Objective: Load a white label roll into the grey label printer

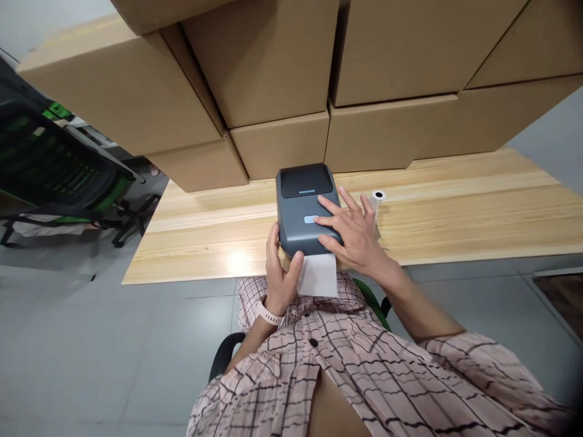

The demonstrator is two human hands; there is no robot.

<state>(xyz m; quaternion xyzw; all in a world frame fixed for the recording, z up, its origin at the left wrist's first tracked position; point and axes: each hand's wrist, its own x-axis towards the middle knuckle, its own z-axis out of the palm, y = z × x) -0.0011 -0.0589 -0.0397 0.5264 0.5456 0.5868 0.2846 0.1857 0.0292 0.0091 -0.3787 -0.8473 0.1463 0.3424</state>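
A dark grey label printer (300, 230) sits near the front edge of the wooden table. Out of its front hangs a blank white paper label (321, 276), over the table edge. My left hand (281, 273) cups the printer's front left corner, fingers along the side and thumb at the front beside the label. Spread across the top is my right hand (353, 233), with one fingertip at the pale button (311, 220). To the right of that hand, a small white round piece with a dark centre (379, 195) is partly hidden lower down.
Stacked cardboard boxes (280, 145) line the back of the wooden table (478, 206). A black and green office chair (59, 164) stands on the floor at the left. I sit close to the table's front edge, with a chair armrest (223, 355) at my left.
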